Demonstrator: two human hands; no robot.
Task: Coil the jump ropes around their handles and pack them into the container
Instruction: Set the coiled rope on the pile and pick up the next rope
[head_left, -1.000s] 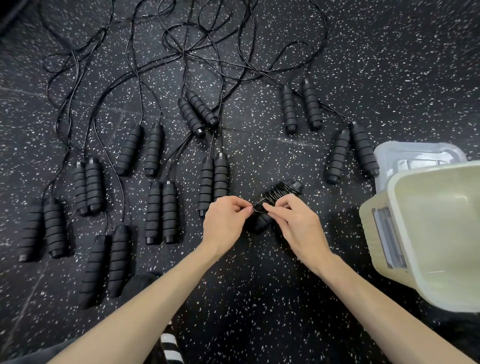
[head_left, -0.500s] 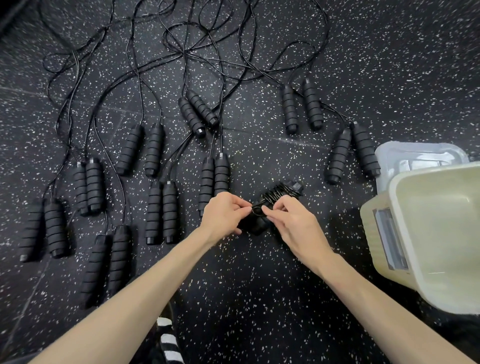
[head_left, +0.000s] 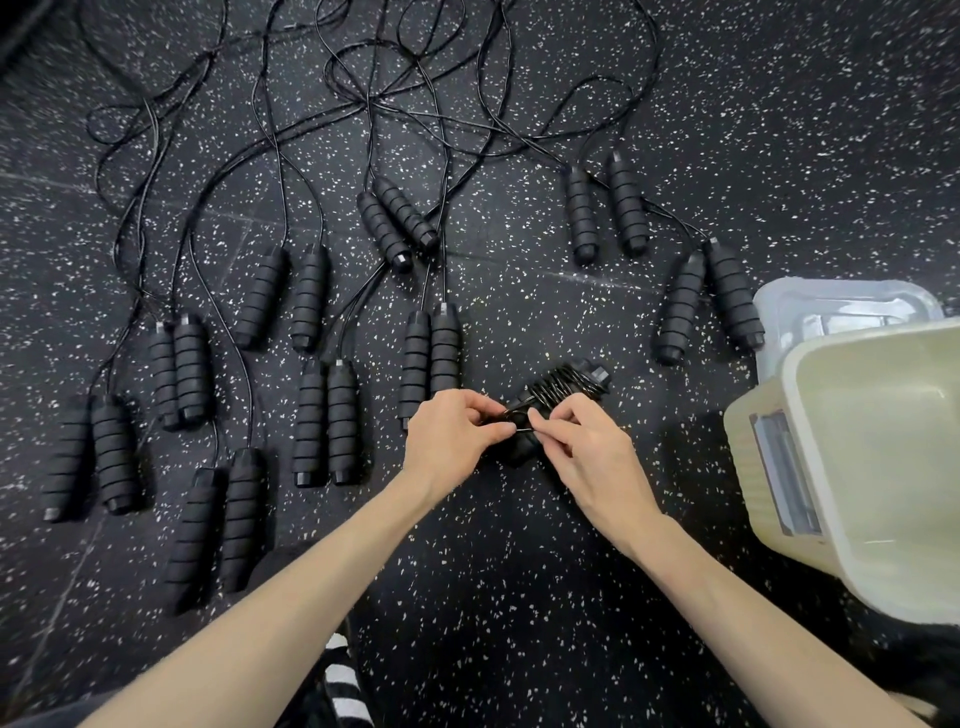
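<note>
Both hands, left (head_left: 451, 435) and right (head_left: 587, 452), pinch the cord end on one coiled rope (head_left: 558, 397). Left of the bin (head_left: 779, 441), nine ropes lie uncoiled; bin looks unfilled.

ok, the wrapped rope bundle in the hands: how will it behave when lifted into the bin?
The bundle probably lifts as one stiff block: cord is wound tightly round the paired handles. The cord end, pinched by the left hand and right hand, looks springy and may unwind if untucked. Foam grips likely resist slipping.
</note>
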